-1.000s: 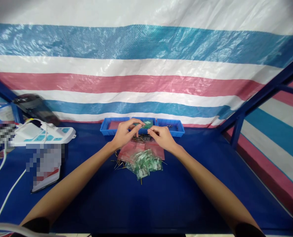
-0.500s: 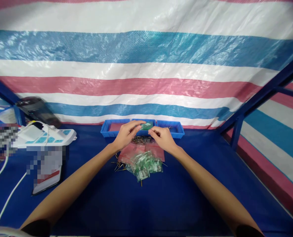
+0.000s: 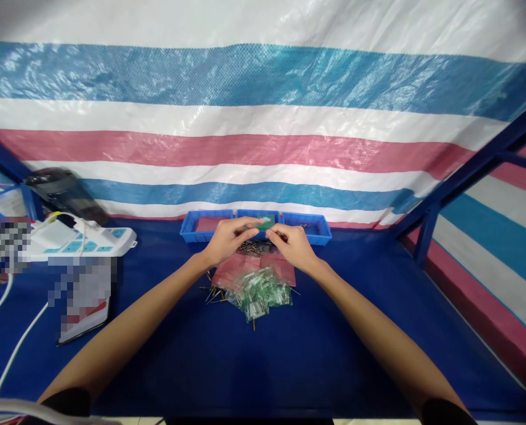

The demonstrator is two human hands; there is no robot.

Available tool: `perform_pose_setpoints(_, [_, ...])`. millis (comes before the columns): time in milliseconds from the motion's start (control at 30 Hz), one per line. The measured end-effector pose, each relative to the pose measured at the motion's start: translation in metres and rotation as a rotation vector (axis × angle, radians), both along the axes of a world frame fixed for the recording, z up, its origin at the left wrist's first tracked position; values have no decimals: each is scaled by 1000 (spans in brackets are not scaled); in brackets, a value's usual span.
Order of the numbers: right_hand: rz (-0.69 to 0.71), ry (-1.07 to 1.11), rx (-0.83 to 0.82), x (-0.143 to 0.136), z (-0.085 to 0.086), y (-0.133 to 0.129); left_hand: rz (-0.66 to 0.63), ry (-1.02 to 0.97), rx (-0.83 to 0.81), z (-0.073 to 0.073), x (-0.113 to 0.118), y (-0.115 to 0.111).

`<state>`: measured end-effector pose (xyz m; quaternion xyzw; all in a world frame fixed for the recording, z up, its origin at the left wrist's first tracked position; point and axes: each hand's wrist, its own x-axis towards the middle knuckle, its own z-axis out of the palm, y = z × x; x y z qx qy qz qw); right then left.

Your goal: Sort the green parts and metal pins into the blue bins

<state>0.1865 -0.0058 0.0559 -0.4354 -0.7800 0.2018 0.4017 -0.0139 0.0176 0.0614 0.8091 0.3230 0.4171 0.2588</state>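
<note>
My left hand (image 3: 228, 239) and my right hand (image 3: 292, 243) meet almost fingertip to fingertip over the pile, in front of the middle blue bin (image 3: 245, 215). Both are pinched round a small green-tinted clear bag (image 3: 264, 220), whose outline blends with the green in the bin behind. Below them lies a heap of clear green bags (image 3: 263, 290) with metal pins inside, on top of pink bags (image 3: 232, 270). Loose metal pins (image 3: 216, 293) stick out at the heap's left, and more lie behind it.
The left bin (image 3: 207, 236) holds pink bags, the right bin (image 3: 318, 238) a few pins. At the left are a white power strip (image 3: 107, 242), a phone-like device (image 3: 85, 319), cables and a dark bottle-like object (image 3: 65, 192). A blue frame flanks the table.
The view has tilted slightly, so the scene sits a little higher. Both hands keep nearly the same pinched pose, and the small bag between them looks lower and less distinct.
</note>
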Motion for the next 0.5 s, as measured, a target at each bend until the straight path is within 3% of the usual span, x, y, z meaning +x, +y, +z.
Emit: perform_pose_setpoints(500, [-27,20,11,4,2,3,-32,89,-44,-3,1,2])
